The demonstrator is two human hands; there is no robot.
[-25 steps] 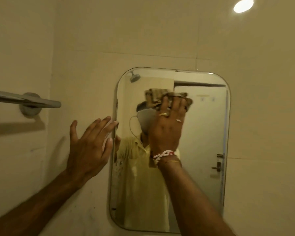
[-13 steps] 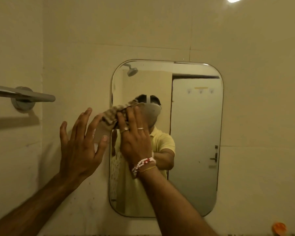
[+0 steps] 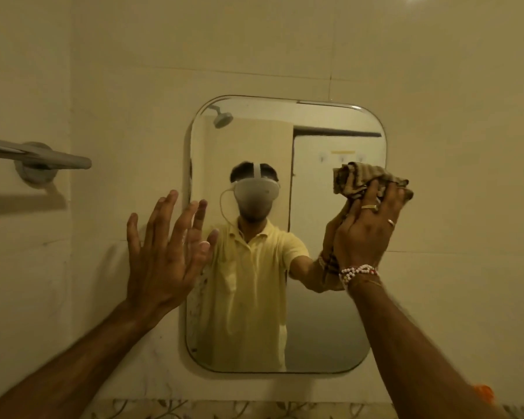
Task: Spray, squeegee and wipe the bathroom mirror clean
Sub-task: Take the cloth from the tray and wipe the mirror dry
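While the cloth is up at the glass: right hand (image 3: 365, 234) holds a bunched striped cloth (image 3: 360, 181) against the right side of the mirror (image 3: 315, 313).
Containers: none show; no bottle, bucket or tub can be seen.
Right fingers: curled and spread over the cloth, pinning it flat to the glass; two of them wear rings.
Cloth relative to right fingers: most of it bunches out above and to the left of the fingertips (image 3: 390, 189); a tail hangs down past the thumb side toward the wrist, beside the beaded bracelet (image 3: 357, 272).
Cloth on the mirror: at the right edge, in the upper half, part of it lapping over onto the tiled wall (image 3: 466, 146).
Left hand (image 3: 164, 252): flat and wide open, fingers splayed, holding nothing.
Left fingers relative to the mirror: the tips lie over the left edge of the glass, the palm over the wall beside it; whether they press on the surface cannot be told.
Mirror: upright rounded rectangle fixed to the wall, between the two hands; dark specks show along its lower left edge.
Reflection: a person in a yellow shirt, a shower head (image 3: 223, 117) and a door.
Towel bar (image 3: 37, 157): on the wall, well to the left of the left fingers and above them.
Orange thing (image 3: 483, 393): low right, beside the right forearm, too blurred to name.
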